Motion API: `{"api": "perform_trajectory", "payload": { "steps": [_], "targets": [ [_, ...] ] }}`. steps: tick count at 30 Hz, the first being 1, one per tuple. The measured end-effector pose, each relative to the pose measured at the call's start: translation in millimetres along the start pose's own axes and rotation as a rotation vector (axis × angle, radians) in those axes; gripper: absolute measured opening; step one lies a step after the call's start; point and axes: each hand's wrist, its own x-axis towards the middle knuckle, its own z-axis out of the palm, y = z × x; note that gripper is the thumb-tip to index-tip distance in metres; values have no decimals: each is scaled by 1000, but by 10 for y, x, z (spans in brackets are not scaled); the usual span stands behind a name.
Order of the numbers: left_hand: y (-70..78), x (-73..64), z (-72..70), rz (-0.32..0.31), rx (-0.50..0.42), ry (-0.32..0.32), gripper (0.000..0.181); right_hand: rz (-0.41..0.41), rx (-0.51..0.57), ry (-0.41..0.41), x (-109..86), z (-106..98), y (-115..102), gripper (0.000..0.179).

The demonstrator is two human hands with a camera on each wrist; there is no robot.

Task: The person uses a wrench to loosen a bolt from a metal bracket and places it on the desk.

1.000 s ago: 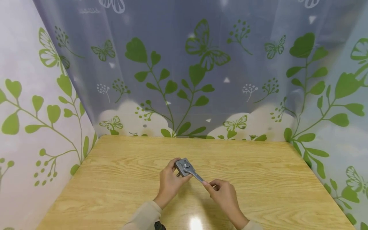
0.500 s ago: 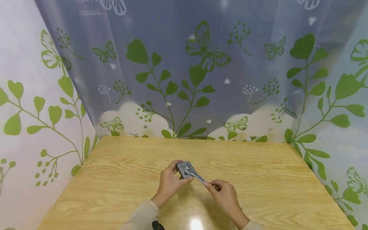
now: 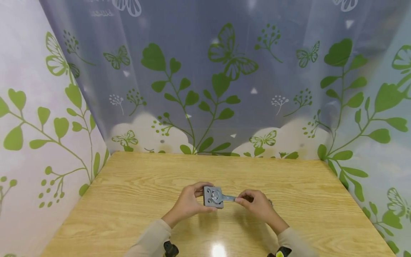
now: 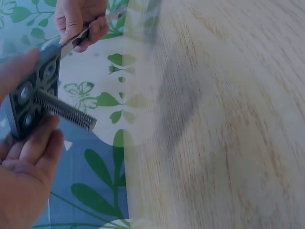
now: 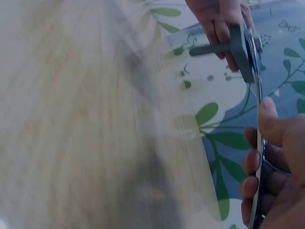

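My left hand [image 3: 187, 202] grips a grey square block [image 3: 208, 201] with holes by its edges, fingers at the top and thumb below. A bolt passes through it: its round-looking head [image 3: 214, 195] faces up toward the head camera, and the threaded shank [image 4: 69, 112] sticks out of the other face in the left wrist view. A metal wrench [image 3: 228, 197] has its end around the bolt head and lies against the block's face. My right hand [image 3: 258, 205] pinches the wrench's handle [image 5: 259, 138], fingers curled round it in the right wrist view. Both hands are above the table.
The wood-grain table [image 3: 135, 178] stretches out below. A curtain [image 3: 192, 89] printed with leaves and butterflies hangs behind it, with similar panels at both sides. Dark wrist devices [image 3: 171, 248] sit at both sleeves.
The wrench has swung from pointing down-right to nearly level, as my right hand moved up and right. The block has turned, and my left hand has shifted slightly right and down with it.
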Motion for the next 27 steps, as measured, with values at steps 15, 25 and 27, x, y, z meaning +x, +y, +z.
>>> {"api": "perform_trajectory", "payload": {
  "steps": [15,25,27],
  "targets": [
    [-25,-17,-9,14,-39,-242,65,-231,-24,-334,512,-383,-3,11],
    [34,-27,36,-20,-62,-421,64,-367,-92,-526,761,-460,-204,13],
    [28,-27,34,-25,-63,-437,64,-356,-104,-544,782,-458,-237,13]
  ]
}}
